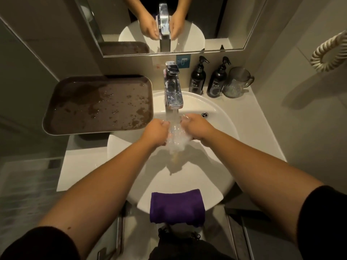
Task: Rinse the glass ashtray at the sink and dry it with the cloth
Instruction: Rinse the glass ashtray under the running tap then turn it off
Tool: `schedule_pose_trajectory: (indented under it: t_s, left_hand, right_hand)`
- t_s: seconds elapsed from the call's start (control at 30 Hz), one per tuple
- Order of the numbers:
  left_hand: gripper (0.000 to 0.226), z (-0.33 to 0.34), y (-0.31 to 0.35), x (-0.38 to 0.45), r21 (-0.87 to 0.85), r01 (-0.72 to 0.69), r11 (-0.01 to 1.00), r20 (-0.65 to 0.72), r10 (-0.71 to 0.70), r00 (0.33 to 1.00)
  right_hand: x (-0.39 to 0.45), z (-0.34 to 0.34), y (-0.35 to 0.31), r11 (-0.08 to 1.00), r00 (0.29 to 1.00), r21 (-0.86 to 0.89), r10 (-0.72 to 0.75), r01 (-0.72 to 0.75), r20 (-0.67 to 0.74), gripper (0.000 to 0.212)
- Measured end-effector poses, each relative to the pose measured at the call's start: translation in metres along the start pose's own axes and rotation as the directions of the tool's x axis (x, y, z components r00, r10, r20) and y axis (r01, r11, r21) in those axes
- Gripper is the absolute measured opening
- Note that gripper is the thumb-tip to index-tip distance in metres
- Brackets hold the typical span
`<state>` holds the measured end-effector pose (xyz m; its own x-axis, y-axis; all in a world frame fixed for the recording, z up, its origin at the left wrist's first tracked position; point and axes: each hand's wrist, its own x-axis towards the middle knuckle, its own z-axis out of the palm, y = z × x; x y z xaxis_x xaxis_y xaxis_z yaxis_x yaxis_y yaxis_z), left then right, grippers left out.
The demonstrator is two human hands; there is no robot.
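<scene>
Rinsing under way — glass ashtray (176, 136) held under the running stream from the tap (173, 91), over the white sink (221, 132). Left hand (156, 131) curled around its left edge, right hand (195, 126) closed on its right edge; exact finger placement blurred by splashing water. Ashtray itself barely readable through the flow, only a clear shimmer between both hands. Drying not yet begun — purple cloth (177, 207) folded and draped over the near rim of the sink, well apart from the hands. Wet brown tray (99, 105) beside the basin on the left. Left to do, judging by this: finish the rinse, pick up the cloth, wipe dry.
</scene>
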<state>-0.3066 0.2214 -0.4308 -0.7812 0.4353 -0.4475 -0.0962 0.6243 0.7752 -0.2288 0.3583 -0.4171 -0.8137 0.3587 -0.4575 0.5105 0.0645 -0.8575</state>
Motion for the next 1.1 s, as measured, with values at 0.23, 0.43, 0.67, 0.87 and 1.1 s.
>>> schedule_pose_trajectory:
  t_s: [0.23, 0.43, 0.67, 0.87, 1.1]
  left_hand:
    - [0.028, 0.009, -0.003, -0.015, -0.248, 0.006, 0.969, 0.006, -0.005, 1.000]
    - [0.019, -0.013, -0.001, -0.012, 0.050, 0.105, 0.993, 0.325, -0.116, 0.939]
    - [0.027, 0.024, -0.004, -0.006, -0.307, -0.087, 0.948, -0.231, 0.015, 0.973]
    - [0.023, -0.016, 0.005, -0.003, 0.068, 0.030, 0.997, 0.264, -0.047, 0.963]
    - [0.027, 0.005, -0.004, 0.007, -0.209, -0.014, 0.978, -0.151, -0.018, 0.988]
  right_hand:
    - [0.004, 0.016, 0.017, 0.994, 0.980, 0.106, 0.054, -0.034, -0.189, 0.030]
    - [0.004, -0.004, 0.002, 0.955, 0.979, -0.296, 0.066, -0.005, 0.195, 0.029]
    - [0.002, 0.025, 0.015, 0.980, 0.960, 0.197, 0.079, -0.026, -0.268, 0.022]
    - [-0.003, 0.000, -0.002, 0.985, 0.996, -0.173, -0.010, 0.025, 0.088, 0.026]
    - [0.006, 0.018, -0.002, 0.965, 0.978, 0.219, 0.172, -0.143, -0.120, 0.021]
